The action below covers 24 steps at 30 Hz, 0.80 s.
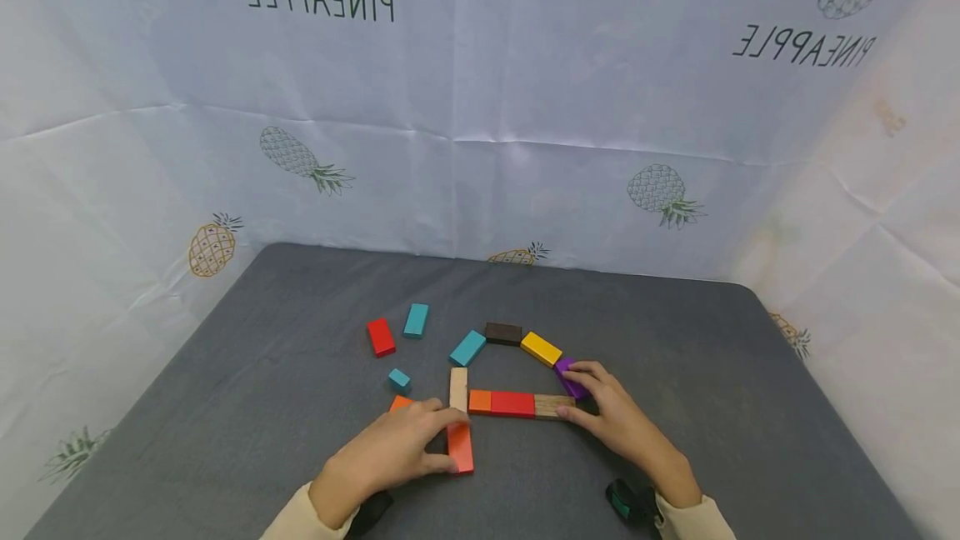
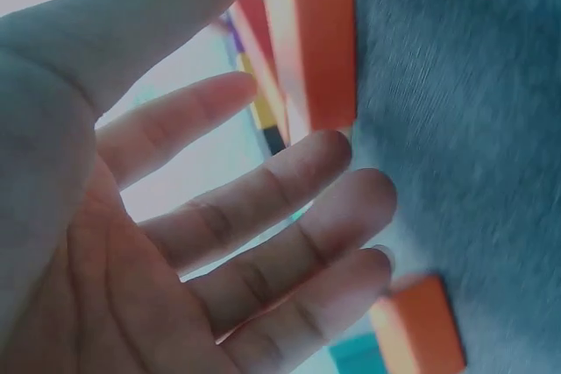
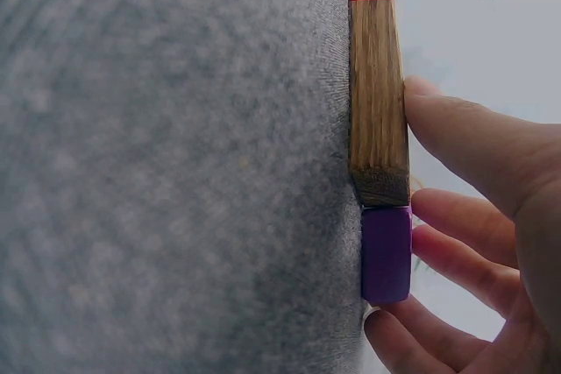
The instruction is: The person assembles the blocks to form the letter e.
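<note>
A ring of small blocks lies on the dark cloth in the head view. My left hand (image 1: 393, 452) is at the coral block (image 1: 462, 450), thumb by its near end and index finger by its far end, where a pale wood block (image 1: 458, 386) adjoins. My right hand (image 1: 622, 419) rests its thumb on a brown wood block (image 1: 550, 407) and its fingers on the purple block (image 3: 386, 254). Between the two wood blocks lie an orange block (image 1: 480, 402) and a red block (image 1: 513, 404). Teal (image 1: 468, 347), dark brown (image 1: 503, 334) and yellow (image 1: 542, 348) blocks form the arch.
Loose at the left are a red block (image 1: 381, 337), a teal block (image 1: 416, 321), a small teal block (image 1: 400, 381) and an orange block (image 1: 401, 402) partly behind the left hand. A pineapple-print curtain (image 1: 510, 90) hangs beyond the dark table (image 1: 675, 332).
</note>
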{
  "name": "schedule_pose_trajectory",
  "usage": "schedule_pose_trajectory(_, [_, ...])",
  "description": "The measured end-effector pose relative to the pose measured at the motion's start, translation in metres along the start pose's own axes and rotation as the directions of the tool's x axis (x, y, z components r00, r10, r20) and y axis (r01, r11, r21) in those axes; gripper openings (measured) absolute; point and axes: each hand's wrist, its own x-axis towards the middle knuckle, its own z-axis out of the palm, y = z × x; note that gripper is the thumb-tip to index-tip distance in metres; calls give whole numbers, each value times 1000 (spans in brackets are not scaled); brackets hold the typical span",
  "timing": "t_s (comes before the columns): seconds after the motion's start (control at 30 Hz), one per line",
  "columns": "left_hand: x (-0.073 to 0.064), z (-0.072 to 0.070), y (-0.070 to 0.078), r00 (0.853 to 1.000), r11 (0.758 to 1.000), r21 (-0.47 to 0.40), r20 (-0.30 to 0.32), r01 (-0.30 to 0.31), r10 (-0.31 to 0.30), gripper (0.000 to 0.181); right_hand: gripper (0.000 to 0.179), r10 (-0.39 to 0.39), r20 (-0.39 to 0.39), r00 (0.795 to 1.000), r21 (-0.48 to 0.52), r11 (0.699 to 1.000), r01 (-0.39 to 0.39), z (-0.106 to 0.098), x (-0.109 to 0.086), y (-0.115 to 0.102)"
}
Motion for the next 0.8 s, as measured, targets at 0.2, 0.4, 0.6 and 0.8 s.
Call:
schedule_pose_trajectory(0.2, [-3, -11, -8, 996, 1000, 10, -85, -19, 20, 49, 54, 0, -4, 1000, -1, 1000, 0, 0, 0, 0])
schedule_pose_trajectory(0.4, [-4, -20, -15, 987, 999, 19, -158, -25, 28, 49, 54, 4, -6, 1000, -6, 1000, -5, 0, 0, -1])
schedule_pose_trajectory(0.6, [-4, -24, -22, 972, 1000, 24, -235, 12, -6, 44, 54, 13, -2, 1000, -3, 1000, -13, 0, 0, -1])
schedule_pose_trajectory(0.8, [-1, -25, -31, 945, 999, 16, -324, 49, -42, 38, 54, 13, 3, 1000, 1, 1000, -13, 0, 1, -1])
